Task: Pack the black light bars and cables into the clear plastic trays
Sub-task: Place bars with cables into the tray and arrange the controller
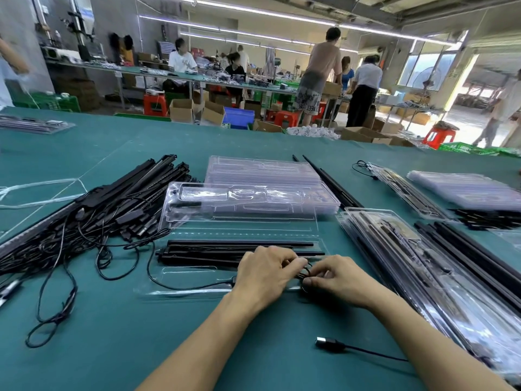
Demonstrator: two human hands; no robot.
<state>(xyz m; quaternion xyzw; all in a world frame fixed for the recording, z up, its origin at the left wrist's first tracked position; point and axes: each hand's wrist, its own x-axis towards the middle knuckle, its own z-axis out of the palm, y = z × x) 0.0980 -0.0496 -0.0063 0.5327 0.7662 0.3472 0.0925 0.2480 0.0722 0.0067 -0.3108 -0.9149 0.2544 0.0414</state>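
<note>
A clear plastic tray [194, 277] lies open on the green table in front of me, with black light bars [214, 251] lying in its far half. My left hand [265, 273] and my right hand [341, 280] meet over the tray's right part. Both pinch a small coil of black cable [306, 273] between their fingers. The cable runs left over the tray in a loop [174, 283]. A heap of loose black light bars and cables [112, 204] lies to the left.
Stacks of empty clear trays [253, 190] sit behind the open tray. Packed trays [423, 263] and loose black bars [479, 255] lie on the right. A black plug with cable [329, 343] lies near my right forearm. People work at benches far behind.
</note>
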